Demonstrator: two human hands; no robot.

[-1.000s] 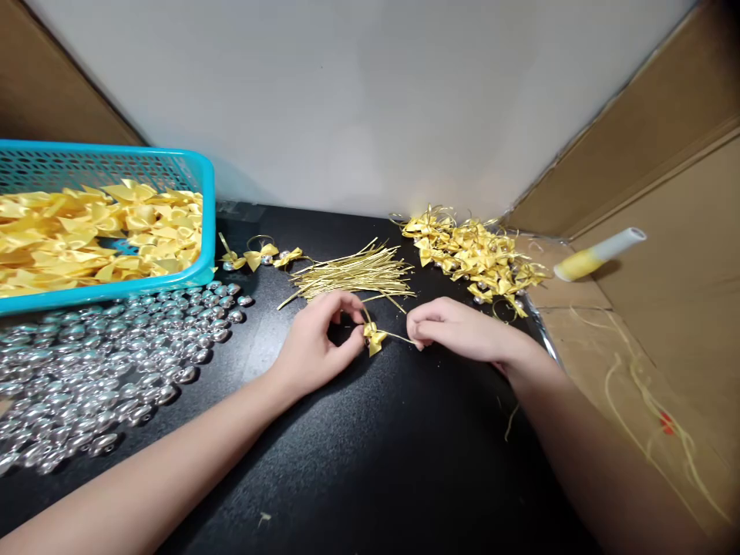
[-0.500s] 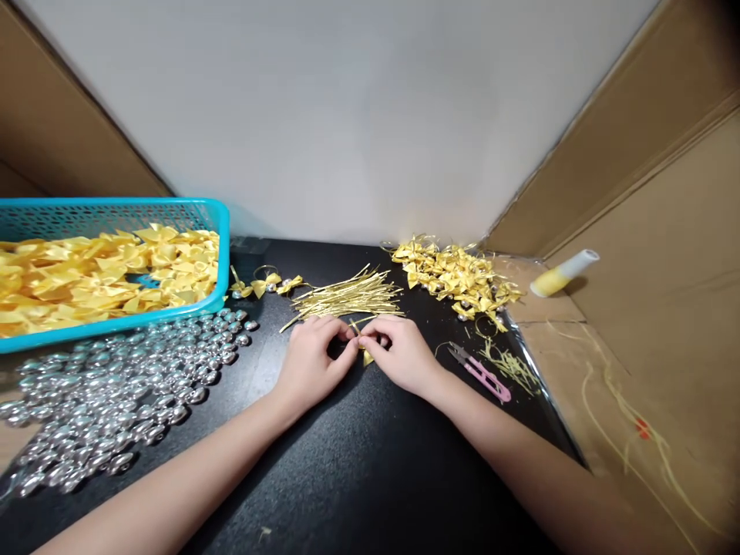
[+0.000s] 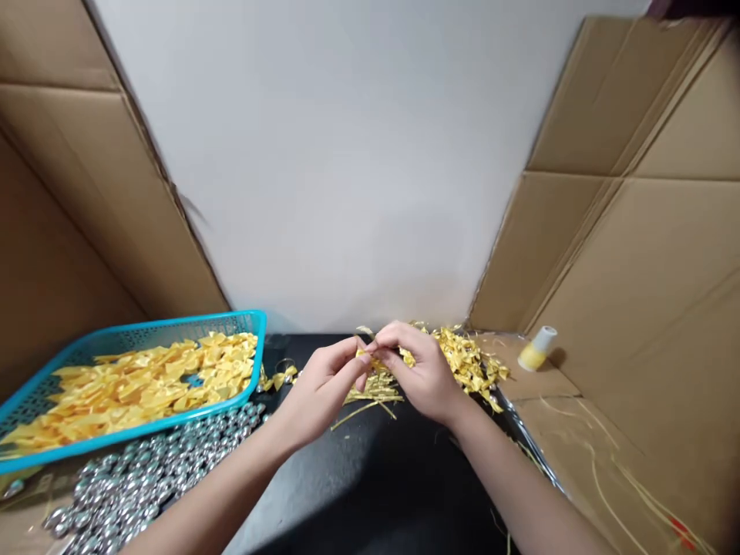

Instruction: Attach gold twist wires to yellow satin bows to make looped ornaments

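Observation:
My left hand [image 3: 321, 389] and my right hand [image 3: 423, 374] meet fingertip to fingertip, raised above the black tabletop [image 3: 370, 478]. Between the left thumb and fingers a bit of a yellow ribbon bow [image 3: 361, 354] shows; the rest of it is covered. The right fingers pinch at the same spot, on a thin gold tie [image 3: 365, 331] whose end pokes up over them. Below and behind the hands lies a bundle of gold strips [image 3: 375, 391], partly hidden. Beyond my right hand is a heap of yellow bows with silver beads [image 3: 471, 361].
At left stands a turquoise basket [image 3: 261, 362] of yellow bows, with many silver beads [image 3: 167, 462] spread in front. Several finished-looking bows [image 3: 283, 378] lie beside it. A white-and-yellow tube [image 3: 537, 348] stands on cardboard at right. Cardboard walls [image 3: 653, 254] flank both sides.
Both hands have lifted off the table with the bow and tie between them. The view has tilted upward, so everything sits lower. My right arm now covers the pink thread snips.

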